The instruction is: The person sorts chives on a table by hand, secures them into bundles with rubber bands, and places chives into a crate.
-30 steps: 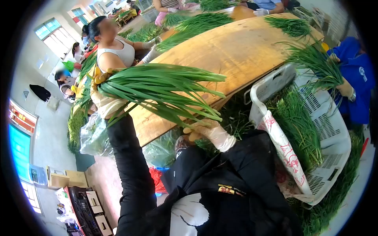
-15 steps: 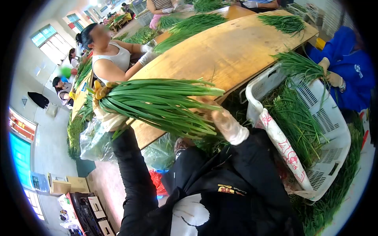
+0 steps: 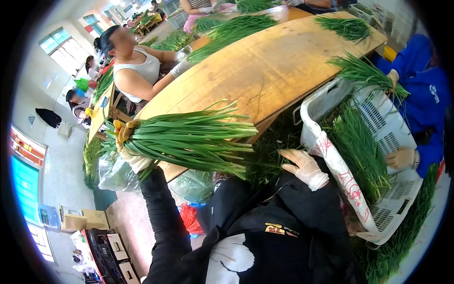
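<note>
My left hand (image 3: 126, 138), in a pale glove with yellow finger covers, is closed round one end of a large bunch of garlic chives (image 3: 184, 137). The long leaves point right, level over the near edge of the wooden table (image 3: 265, 61), with the pale stalk ends loose. Apart from the bunch, to its lower right, my right hand (image 3: 305, 166) wears a thin whitish glove. Its thumb and fingers are spread, and I make out nothing in them. Scattered chive stalks (image 3: 272, 154) lie just beyond those fingers.
A white crate (image 3: 411, 189) holding chives stands at the right. Behind it a co-worker in blue (image 3: 425, 90) has one hand on a bunch and another in the crate. Across the table a person in a white top (image 3: 142, 71) handles chives. Plastic bags (image 3: 191, 184) hang below the table.
My right hand has moved away from the stalk ends, right and down. The bunch has sunk slightly in my left hand. One of the blue-clad co-worker's hands has dropped into the crate.
</note>
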